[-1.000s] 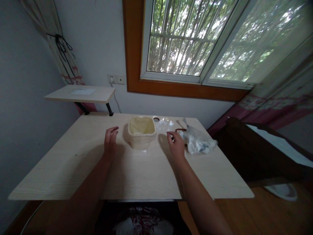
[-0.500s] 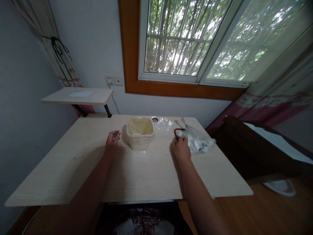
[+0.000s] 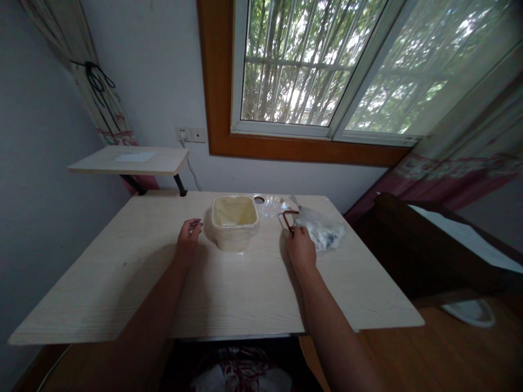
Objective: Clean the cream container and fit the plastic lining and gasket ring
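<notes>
My left hand [image 3: 190,233] hovers over the table just left of a cream plastic bin [image 3: 236,239]. Its fingers are loosely bent and apart, and nothing shows in them. The bin stands upright with what looks like a thin clear liner over it. On the right, my right hand [image 3: 301,246] is closed on the near end of a reddish-brown bent rod [image 3: 286,218]. Against this hand and rod lies a crumpled clear plastic bag [image 3: 324,228] with something dark inside that I cannot make out. My right fingertips are partly hidden.
The pale wooden table [image 3: 245,294] carries everything. A small raised shelf [image 3: 93,160] with a paper label stands at its back left. A round cable hole [image 3: 259,200] lies behind the bin. Dark furniture [image 3: 392,245] is to the right.
The plastic bag and the reddish-brown rod have shifted left, toward the bin, while my right hand has moved only slightly. My left hand and the bin are almost unchanged.
</notes>
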Motion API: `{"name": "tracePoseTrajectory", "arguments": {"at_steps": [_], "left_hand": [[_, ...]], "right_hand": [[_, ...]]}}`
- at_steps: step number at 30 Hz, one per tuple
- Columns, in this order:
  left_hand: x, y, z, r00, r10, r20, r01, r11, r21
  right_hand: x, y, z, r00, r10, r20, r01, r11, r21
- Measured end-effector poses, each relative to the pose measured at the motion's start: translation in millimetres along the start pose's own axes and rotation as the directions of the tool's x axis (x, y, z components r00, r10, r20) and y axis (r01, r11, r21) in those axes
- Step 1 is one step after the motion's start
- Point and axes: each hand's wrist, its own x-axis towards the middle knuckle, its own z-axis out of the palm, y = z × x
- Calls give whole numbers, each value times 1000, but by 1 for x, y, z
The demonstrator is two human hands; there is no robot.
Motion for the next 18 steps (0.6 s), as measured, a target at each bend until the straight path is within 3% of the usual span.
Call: {"name": "tracePoseTrajectory", "arguments": {"at_steps": [18], "left_hand": [[2,-4,-1,1000,16,26,-16,1000,17]], "right_hand": [[6,8,-3,951,14,-310,117,909,400]]}}
